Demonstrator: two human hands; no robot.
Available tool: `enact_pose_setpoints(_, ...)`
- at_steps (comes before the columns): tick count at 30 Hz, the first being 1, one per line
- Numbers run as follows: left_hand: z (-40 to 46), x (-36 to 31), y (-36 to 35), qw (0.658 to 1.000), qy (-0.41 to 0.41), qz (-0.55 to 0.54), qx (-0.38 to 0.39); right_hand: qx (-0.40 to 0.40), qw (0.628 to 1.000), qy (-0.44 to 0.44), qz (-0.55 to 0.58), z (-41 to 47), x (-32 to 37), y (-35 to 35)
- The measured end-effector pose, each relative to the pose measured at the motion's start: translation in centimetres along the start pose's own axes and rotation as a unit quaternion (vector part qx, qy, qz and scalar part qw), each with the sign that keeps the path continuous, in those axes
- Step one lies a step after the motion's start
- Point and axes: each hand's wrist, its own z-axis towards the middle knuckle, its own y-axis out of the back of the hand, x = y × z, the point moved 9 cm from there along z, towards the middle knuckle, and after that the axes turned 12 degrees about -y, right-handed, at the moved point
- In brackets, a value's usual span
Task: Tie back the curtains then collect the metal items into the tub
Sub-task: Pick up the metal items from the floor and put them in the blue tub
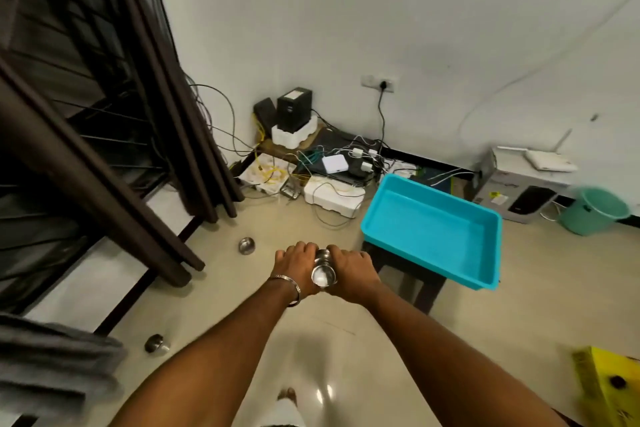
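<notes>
**Steel cup held between two hands**

Here both hands meet over the floor — the left hand (296, 265) and right hand (349, 270) each have their grip pressed against a metal cup (323, 272) between them. The blue tub (481, 274) sits just beside them on a dark stool (408, 274). Two metal bowls (246, 246) (156, 344) lie on the floor near the dark curtains (166, 149).

We are seeing even, soft indoor light; glare spot shining on glossy beige tile floor (323, 392). Wide-angle lens is bending edges. Motion blur is smearing yellow plastic crate (609, 388) and grey fabric (52, 367).
</notes>
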Motion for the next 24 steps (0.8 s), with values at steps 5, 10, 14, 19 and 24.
enact_pose_setpoints(5,7.3,-5.6,-1.5,0.997,-0.054,-0.033,0.032,0.001,0.998,-0.068,0.010,2.3,-8.0,2.1)
enact_pose_setpoints(10,15.9,-8.9,-2.9,0.991,-0.090,-0.082,0.062,0.013,0.990,-0.130,0.061,7.4,-15.2,3.0)
enact_pose_setpoints(14,23.5,-9.2,-4.1,0.988,-0.100,-0.093,0.078,0.026,0.976,-0.176,0.122,12.7,-19.5,3.6)
enact_pose_setpoints(19,31.7,-8.4,-5.5,0.982,-0.086,-0.130,0.110,0.043,0.952,-0.217,0.211,19.4,-22.9,3.7)
enact_pose_setpoints(24,37.1,-6.9,-8.5,0.976,-0.080,-0.137,0.150,0.076,0.942,-0.235,0.229,24.8,-25.7,1.2)
